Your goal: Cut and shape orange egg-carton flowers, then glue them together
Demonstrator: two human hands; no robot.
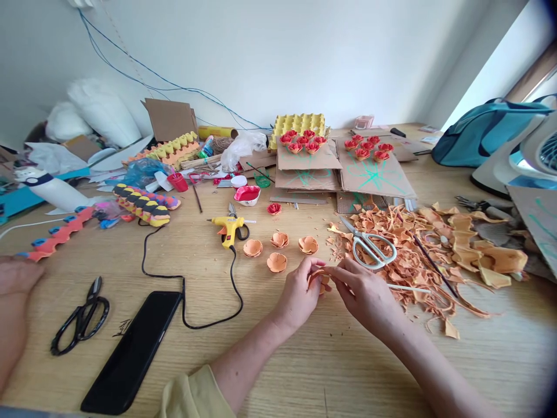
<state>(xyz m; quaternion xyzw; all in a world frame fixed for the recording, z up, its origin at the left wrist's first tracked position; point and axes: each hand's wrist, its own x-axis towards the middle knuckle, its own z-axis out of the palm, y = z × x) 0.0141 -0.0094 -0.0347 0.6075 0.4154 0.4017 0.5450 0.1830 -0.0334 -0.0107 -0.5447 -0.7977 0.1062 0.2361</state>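
Note:
Both of my hands meet over the wooden table around an orange egg-carton flower cup [324, 283]. My left hand [300, 290] has its fingers closed on the cup's side. The fingers of my right hand [359, 290] pinch its upper edge; part of the cup is hidden behind them. Just beyond lie several similar orange cups, among them one cup [277, 262] and another cup [308, 245]. A yellow glue gun [230, 227] rests on its side behind them. White-handled scissors [369, 247] lie on the heap of orange carton scraps [404, 255] to the right.
Black scissors [82, 316] and a black phone [133, 351] lie at the left, near another person's arm [17, 296]. The glue gun's cord [209, 326] loops across the table. Red flowers [304, 139] stand on cardboard [374, 177] at the back, near a bowl of red paint [248, 196].

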